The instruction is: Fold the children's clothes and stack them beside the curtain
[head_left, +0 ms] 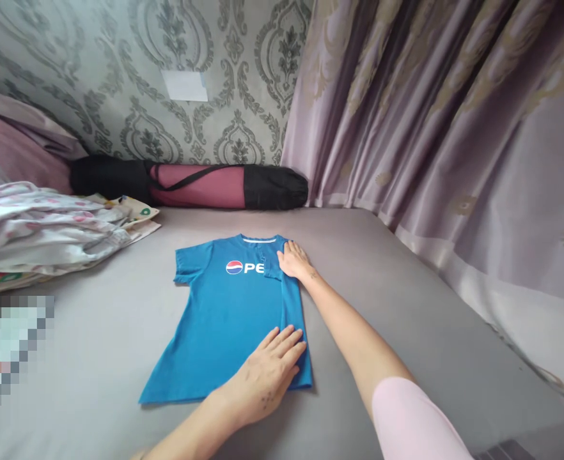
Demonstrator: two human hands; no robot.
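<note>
A blue T-shirt [229, 326] with a round red, white and blue logo and the letters "PE" lies spread on the grey sheet. Its right side is folded inward, and that sleeve covers part of the lettering. The left sleeve sticks out flat. My left hand [270, 370] rests flat on the lower right part of the shirt, fingers stretched out. Up by the shoulder at the right fold, my right hand [293, 259] lies on the cloth with its fingers extended.
A maroon and black roll bag [198, 185] lies along the patterned wall. Crumpled floral bedding [47, 223] is heaped at left, above a blurred-out item [8, 348]. Lilac curtains [430, 128] hang along the right edge of the bed [359, 268].
</note>
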